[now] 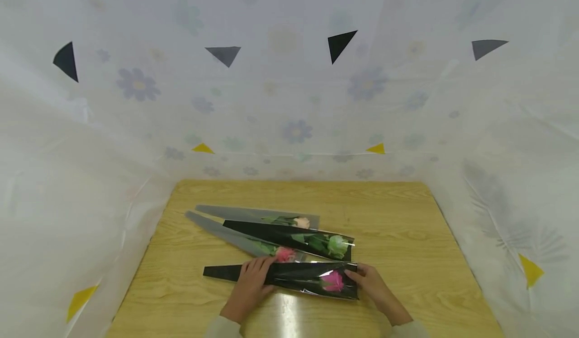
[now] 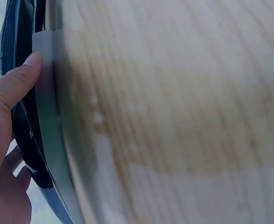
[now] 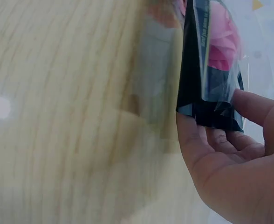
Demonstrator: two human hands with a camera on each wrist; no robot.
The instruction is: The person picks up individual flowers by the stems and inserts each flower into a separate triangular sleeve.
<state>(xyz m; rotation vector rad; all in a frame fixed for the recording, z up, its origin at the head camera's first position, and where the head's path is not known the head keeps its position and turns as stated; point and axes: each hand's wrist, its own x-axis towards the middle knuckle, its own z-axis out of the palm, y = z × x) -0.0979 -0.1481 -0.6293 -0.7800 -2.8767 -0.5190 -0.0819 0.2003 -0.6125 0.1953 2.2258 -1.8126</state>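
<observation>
A magenta rose in a black-backed clear sleeve (image 1: 296,273) lies across the near part of the table, its bloom toward the right. My left hand (image 1: 251,283) grips the sleeve around its middle, thumb on the near edge and fingers over the far one. At the wide right end, my right hand (image 1: 374,288) pinches the sleeve's corner, thumb on the clear front and fingers behind, as the right wrist view shows. Just beyond are a coral-pink rose in a grey sleeve (image 1: 221,231), partly hidden by the left fingers, and a green rose in a black sleeve (image 1: 267,234).
Farther back lies a pale peach rose in a grey sleeve (image 1: 244,212), partly overlapped by the green one. The wood-grain table (image 1: 407,227) is enclosed by white flower-patterned sheets (image 1: 289,101) at the back and sides.
</observation>
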